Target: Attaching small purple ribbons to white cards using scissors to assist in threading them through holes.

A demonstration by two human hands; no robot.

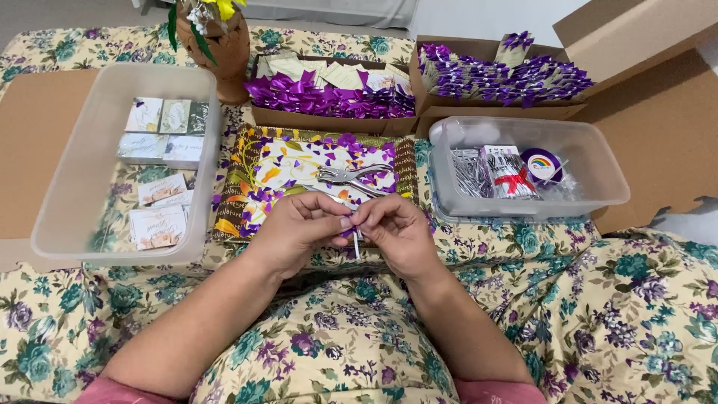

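While both hands pinch it, the left hand [299, 224] and right hand [393, 228] hold a thin white stick with purple ribbon [354, 238] upright between meeting fingertips.

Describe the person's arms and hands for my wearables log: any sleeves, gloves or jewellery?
Both forearms are bare. The left hand and right hand wear no gloves, and no rings, watch or bracelets show. Only pink sleeve edges appear near the upper arms at the bottom of the frame.

Floral bedspread [613, 314] carries two clear tubs [82, 179] [598, 179], patterned tray [247, 194], cardboard boxes [329, 120].
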